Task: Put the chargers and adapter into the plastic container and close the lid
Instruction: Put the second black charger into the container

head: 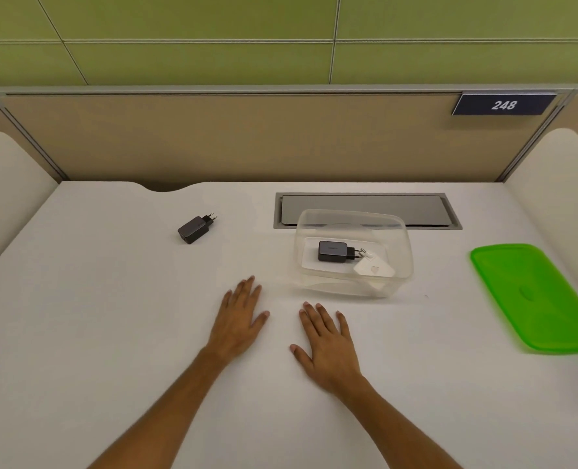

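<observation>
**Technician:** Report your hand positions, nearest items first.

**Supervisor:** Your left hand (239, 319) lies flat, palm down, on the white tabletop (111, 333), fingers spread and pointing away from you. Its grip is fully open and holds nothing. Your right hand (328, 343) lies the same way just beside it, apart from it, grip also open and empty.

**Technician:** Where is the container relative to the hands?

**Supervisor:** The clear plastic container (353, 253) stands upright and uncovered just beyond your right hand, slightly to its right. Your fingertips are near its front wall but not touching. Its long axis runs left to right.

**Technician:** Contents?

**Supervisor:** Two items. A black charger in the container (331, 251) lies on its side on the container floor, long axis left to right, prongs pointing right. A white adapter (373, 268) lies at the right front, tilted, with its metal pins toward the black charger's prongs. Whether they touch cannot be told.

**Technician:** Items outside the container?

**Supervisor:** A second black charger (194, 228) lies on the tabletop well beyond your left hand and to its left, well apart from the container. Its long axis runs diagonally, prongs pointing away from you and to the right. The green lid (534, 296) lies flat at the right edge of the tabletop, well apart from your right hand, long axis running diagonally from far left to near right.

**Technician:** Farther back?

**Supervisor:** A grey cable hatch (365, 209) sits recessed in the tabletop behind the container. A partition plate (504, 104) reads 248.
</observation>
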`<action>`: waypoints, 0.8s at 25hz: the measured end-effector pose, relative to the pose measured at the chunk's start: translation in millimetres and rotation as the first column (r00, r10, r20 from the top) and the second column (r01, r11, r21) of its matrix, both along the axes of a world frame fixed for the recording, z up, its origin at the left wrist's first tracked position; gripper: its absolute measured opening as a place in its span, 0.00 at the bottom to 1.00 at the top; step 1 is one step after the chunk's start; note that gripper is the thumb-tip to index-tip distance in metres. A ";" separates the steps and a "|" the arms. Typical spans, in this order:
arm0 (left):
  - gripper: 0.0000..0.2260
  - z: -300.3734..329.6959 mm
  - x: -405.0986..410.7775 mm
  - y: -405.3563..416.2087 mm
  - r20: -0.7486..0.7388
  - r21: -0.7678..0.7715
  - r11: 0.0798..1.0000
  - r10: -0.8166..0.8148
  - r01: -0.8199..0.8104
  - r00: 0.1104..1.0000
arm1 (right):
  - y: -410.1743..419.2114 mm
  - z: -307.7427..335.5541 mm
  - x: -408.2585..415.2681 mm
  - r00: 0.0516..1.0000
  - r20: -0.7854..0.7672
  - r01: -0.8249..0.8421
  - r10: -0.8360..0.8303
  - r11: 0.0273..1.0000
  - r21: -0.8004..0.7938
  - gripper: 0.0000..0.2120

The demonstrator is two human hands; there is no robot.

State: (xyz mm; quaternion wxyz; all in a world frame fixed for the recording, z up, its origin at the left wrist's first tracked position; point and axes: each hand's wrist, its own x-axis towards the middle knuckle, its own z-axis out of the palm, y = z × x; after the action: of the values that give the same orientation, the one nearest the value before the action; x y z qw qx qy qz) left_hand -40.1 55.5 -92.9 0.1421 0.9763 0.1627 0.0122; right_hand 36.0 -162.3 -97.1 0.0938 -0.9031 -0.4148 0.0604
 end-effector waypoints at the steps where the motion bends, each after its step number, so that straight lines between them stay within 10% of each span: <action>1: 0.29 4.7 8.5 19.8 0.015 0.019 0.999 0.030 -0.030 0.999 | 0.3 0.4 -0.3 1.000 -0.001 0.000 0.000 1.000 0.005 0.33; 9: 0.30 36.0 75.0 145.0 -0.024 0.184 0.930 0.326 -0.317 0.945 | 0.7 -3.0 0.4 1.000 -0.010 0.014 -0.014 1.000 0.013 0.32; 20: 0.16 35.0 117.5 189.5 -0.077 -0.061 0.842 0.532 -0.537 0.843 | 1.0 -2.5 2.5 1.000 -0.024 0.017 -0.016 1.000 0.020 0.32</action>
State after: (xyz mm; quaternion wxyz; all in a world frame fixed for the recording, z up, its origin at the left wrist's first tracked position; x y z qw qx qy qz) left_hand 77.4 245.0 -57.9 0.1676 0.8858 0.4325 0.0171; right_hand 38.5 -161.3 -99.6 0.1083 -0.9046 -0.4068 0.0663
